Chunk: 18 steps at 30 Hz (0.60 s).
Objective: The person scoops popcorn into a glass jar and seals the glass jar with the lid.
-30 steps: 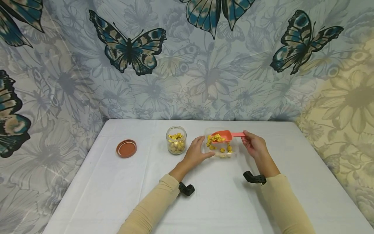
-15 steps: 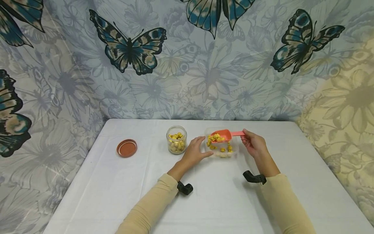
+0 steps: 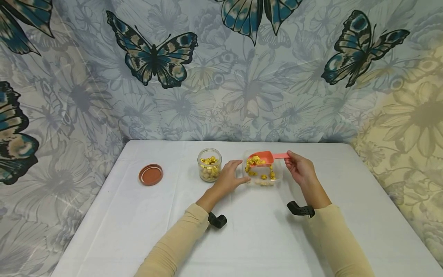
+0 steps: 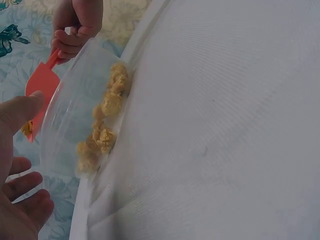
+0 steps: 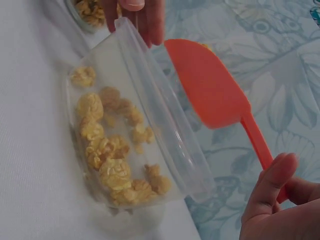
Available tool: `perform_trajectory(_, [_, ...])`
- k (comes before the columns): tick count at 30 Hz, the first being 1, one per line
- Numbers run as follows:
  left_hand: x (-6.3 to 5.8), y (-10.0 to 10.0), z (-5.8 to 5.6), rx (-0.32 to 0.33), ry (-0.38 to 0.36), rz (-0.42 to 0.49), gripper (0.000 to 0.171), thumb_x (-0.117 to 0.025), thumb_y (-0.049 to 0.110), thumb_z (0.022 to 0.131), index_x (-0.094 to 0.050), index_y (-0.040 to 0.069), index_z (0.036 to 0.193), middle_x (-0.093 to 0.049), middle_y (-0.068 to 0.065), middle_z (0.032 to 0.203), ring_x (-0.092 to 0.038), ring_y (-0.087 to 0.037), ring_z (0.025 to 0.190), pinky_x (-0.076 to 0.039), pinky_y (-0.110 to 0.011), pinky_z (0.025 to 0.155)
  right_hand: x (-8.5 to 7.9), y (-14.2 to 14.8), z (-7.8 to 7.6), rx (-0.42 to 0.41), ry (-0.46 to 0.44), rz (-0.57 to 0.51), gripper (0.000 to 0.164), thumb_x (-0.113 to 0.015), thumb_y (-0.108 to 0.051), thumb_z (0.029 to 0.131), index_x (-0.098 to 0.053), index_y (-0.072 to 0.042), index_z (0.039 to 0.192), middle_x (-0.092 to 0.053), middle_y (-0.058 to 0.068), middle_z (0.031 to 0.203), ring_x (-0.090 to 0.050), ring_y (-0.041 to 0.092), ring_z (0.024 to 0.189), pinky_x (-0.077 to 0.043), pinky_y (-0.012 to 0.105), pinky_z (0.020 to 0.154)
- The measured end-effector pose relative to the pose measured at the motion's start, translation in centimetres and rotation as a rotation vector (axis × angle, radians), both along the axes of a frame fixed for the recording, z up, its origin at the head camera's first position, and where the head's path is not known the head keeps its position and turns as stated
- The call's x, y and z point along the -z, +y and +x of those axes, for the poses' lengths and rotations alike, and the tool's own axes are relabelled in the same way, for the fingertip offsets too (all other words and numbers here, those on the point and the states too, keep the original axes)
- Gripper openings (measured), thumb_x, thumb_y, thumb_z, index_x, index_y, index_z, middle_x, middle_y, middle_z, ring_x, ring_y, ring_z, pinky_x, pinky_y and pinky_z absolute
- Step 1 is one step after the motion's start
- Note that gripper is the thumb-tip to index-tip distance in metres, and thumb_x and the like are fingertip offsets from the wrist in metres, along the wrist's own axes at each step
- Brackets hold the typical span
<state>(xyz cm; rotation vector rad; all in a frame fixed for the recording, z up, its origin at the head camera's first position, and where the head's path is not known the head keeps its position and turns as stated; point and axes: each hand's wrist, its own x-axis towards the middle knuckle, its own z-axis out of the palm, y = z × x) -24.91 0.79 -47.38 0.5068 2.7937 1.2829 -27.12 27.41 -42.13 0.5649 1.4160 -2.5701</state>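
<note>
My right hand [image 3: 300, 168] pinches the handle of a red scoop [image 3: 264, 157], which holds yellow popcorn [image 3: 255, 161] above a clear plastic container [image 3: 278, 177]. In the right wrist view the scoop [image 5: 207, 85] hangs over the rim of the container [image 5: 167, 135], whose floor bears more popcorn pieces [image 5: 115, 172]. My left hand [image 3: 226, 179] is at the container's left side, fingers and thumb spread. The left wrist view shows that hand [image 4: 20, 175] beside the container's wall [image 4: 65, 115], gripping nothing. The popcorn in the scoop is mostly hidden there.
Just left of my left hand stands an open glass jar [image 3: 209, 174] partly filled with popcorn. A brown lid [image 3: 150, 175] lies farther left on the white-covered table [image 3: 242, 238]. Patterned butterfly cloth [image 3: 249, 96] hangs behind the table.
My left hand has drawn back slightly to the left from the container. The scoop in my right hand has risen a little, still carrying popcorn.
</note>
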Motion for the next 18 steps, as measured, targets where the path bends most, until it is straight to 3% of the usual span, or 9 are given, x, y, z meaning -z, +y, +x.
perform_trajectory(18, [-2.4,-0.3,0.2,0.019,-0.006,-0.027,0.077,-0.072,0.044,0.086,-0.041,0.009,0.148,-0.041,-0.010,0.151,-0.038,-0.028,0.141,-0.037,-0.045,0.115,-0.7,-0.6,0.0,0.053,0.040,-0.012,0.017,-0.064,-0.014,0.094,-0.070,-0.008,0.080,-0.066,0.003,0.065,-0.060,0.009,0.053,-0.054,0.016,0.053])
